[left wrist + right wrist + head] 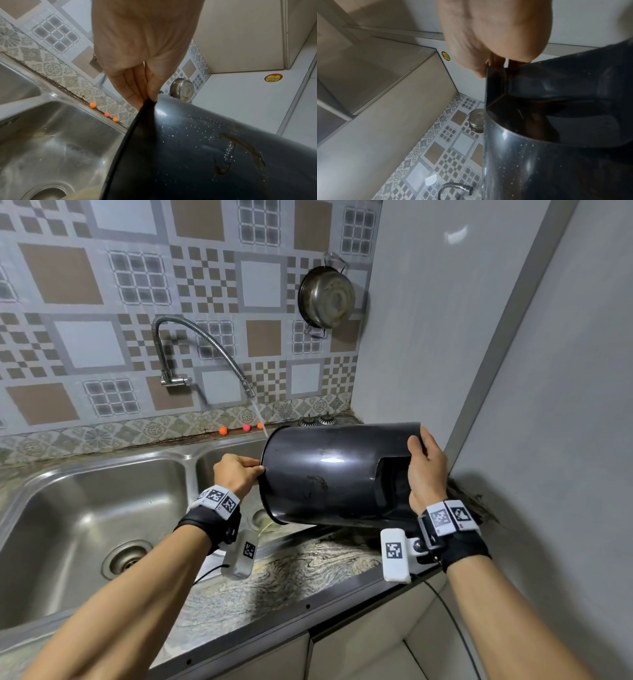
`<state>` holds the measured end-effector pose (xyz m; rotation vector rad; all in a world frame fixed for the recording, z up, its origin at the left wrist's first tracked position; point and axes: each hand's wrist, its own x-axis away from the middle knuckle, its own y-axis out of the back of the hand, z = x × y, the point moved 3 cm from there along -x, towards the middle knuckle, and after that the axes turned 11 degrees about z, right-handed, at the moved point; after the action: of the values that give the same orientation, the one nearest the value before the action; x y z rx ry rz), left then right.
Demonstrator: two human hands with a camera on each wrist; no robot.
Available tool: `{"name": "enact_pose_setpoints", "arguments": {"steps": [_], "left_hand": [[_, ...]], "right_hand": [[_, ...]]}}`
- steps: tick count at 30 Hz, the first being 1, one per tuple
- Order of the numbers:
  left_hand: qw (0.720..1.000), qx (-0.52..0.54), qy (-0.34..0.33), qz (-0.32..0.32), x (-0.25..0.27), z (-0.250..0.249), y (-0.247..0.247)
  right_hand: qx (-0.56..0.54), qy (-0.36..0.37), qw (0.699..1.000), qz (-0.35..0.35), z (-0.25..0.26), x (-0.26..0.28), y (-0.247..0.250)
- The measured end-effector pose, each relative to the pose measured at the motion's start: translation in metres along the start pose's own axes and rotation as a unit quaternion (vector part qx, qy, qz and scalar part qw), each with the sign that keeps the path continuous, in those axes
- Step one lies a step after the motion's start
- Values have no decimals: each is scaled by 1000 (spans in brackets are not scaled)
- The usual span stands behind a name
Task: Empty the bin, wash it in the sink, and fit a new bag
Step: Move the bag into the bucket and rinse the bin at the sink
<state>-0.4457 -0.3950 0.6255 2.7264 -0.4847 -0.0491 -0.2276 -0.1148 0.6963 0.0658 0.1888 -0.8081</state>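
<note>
A glossy black bin (329, 474) lies tipped on its side above the right basin of a steel double sink (85, 508), its mouth facing left. My left hand (239, 472) pinches the bin's rim (145, 106). My right hand (424, 470) grips the bin's base end beside a cut-out notch (539, 102). The flexible tap (209, 344) runs, and its thin stream falls at the bin's rim. Droplets and a brown smear (240, 152) mark the bin's wet wall (539, 169). The bin's inside is hidden.
A steel pan (325, 296) hangs on the tiled wall above the bin. Three small orange balls (245, 428) sit on the ledge behind the sink. A marbled counter (291, 570) runs along the front, and a plain wall closes in on the right.
</note>
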Motion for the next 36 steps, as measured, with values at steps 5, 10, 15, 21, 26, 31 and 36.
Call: {"name": "enact_pose_setpoints", "arguments": {"steps": [5, 10, 15, 21, 26, 31, 36], "left_hand": [[998, -50, 22, 20, -9, 11, -1], [998, -31, 45, 26, -18, 26, 1], [997, 12, 74, 22, -31, 47, 17], [999, 1, 28, -43, -35, 44, 52], [992, 71, -16, -99, -34, 35, 81], [977, 190, -66, -75, -27, 19, 93], [971, 211, -87, -75, -19, 4, 96]], "right_hand": [[27, 24, 999, 15, 6, -5, -14], [58, 48, 996, 48, 12, -11, -34], [51, 43, 996, 63, 9, -15, -63], [10, 9, 998, 53, -11, -18, -94], [-32, -47, 998, 38, -42, -33, -113], [-104, -126, 985, 45, -85, -53, -134], [-145, -186, 968, 81, -131, -72, -153]]}}
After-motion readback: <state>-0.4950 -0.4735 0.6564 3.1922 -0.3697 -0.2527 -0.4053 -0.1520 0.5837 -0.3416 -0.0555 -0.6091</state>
